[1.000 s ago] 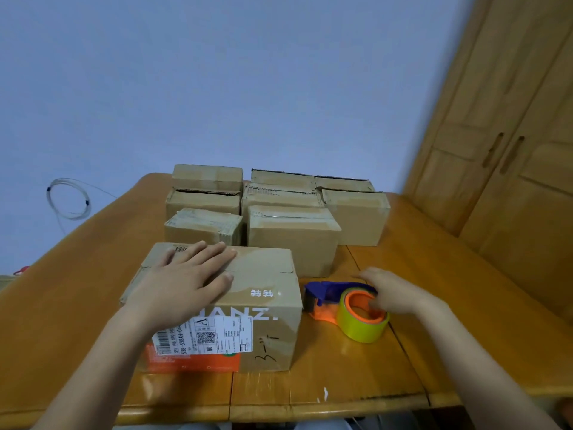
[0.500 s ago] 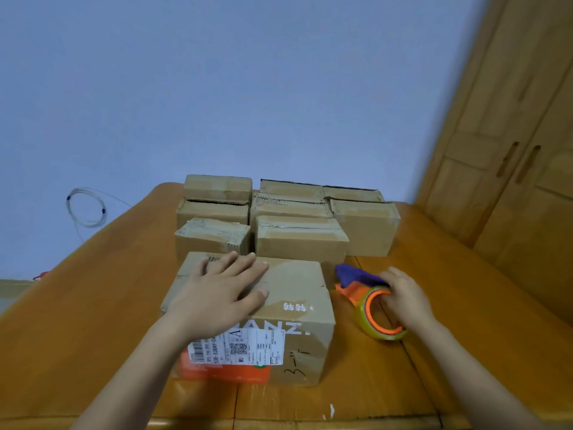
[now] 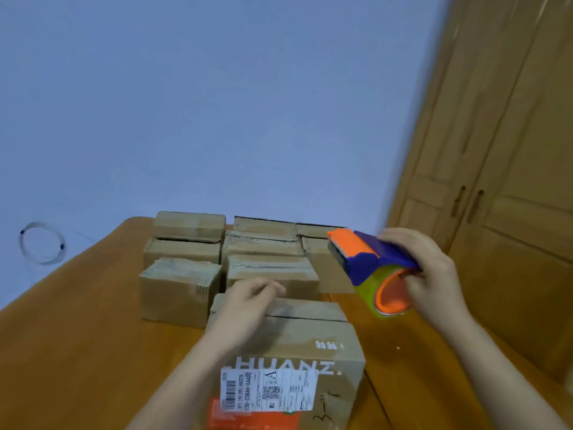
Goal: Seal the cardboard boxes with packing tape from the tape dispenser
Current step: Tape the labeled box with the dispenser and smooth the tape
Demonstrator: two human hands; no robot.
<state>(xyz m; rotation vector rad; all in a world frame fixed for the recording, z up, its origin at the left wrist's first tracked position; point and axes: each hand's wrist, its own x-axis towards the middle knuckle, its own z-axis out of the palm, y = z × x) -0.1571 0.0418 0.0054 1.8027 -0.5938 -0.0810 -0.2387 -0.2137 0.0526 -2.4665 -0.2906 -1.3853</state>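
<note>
Fingers: right hand [image 3: 434,274] grips dispenser [image 3: 372,268], left hand [image 3: 245,308] loosely curled on front box [image 3: 297,342] | change: dispenser lifted off table [image 3: 77,336] to right of centre | meaning: open seam bottom centre, taping likely next

We see the right hand [image 3: 434,280] gripping the tape dispenser [image 3: 372,268] in the air right of the near box [image 3: 297,342]; the left hand [image 3: 245,308] rests on top of it.

Dispenser [image 3: 369,262]: orange and purple, yellow-green tape. Boxes [image 3: 183,285]: plain brown. Near box [image 3: 310,339]: brown, white lettering, white label [image 3: 268,389], orange patch. Table [image 3: 77,336]: orange-brown wood. Wall [image 3: 217,103]: pale blue.
</note>
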